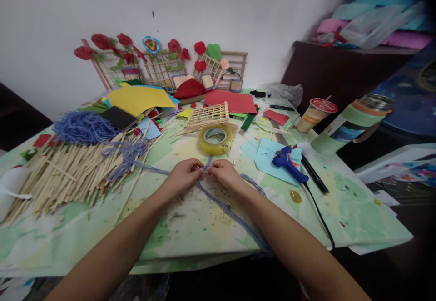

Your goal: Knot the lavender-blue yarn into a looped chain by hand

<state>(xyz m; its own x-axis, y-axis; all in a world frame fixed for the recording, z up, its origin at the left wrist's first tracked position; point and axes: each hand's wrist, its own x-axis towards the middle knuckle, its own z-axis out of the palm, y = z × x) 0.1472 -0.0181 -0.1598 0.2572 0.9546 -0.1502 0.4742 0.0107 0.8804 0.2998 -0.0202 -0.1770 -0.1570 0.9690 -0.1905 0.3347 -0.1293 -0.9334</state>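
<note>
Both hands meet at the middle of the table, pinching blue-purple yarn (225, 208) between them. My left hand (184, 174) is closed on the yarn, its fingertips touching those of the other hand. My right hand (225, 174) is closed on it too, at a short looped piece that sticks up between the fingers. One strand runs left to a loose yarn tangle (131, 151); others trail to the right and down to the table's front edge. Just beyond the hands lies a roll of yellowish clear tape (214, 138). The exact crossing of the strands is hidden by the fingers.
Thin wooden sticks (64, 174) and a yarn heap (84, 127) cover the left. A blue glue gun (289, 165) with a black cord lies right, near a green flask (354, 124) and a drink cup (315, 115). Stick lattices with paper flowers (163, 69) lean on the wall.
</note>
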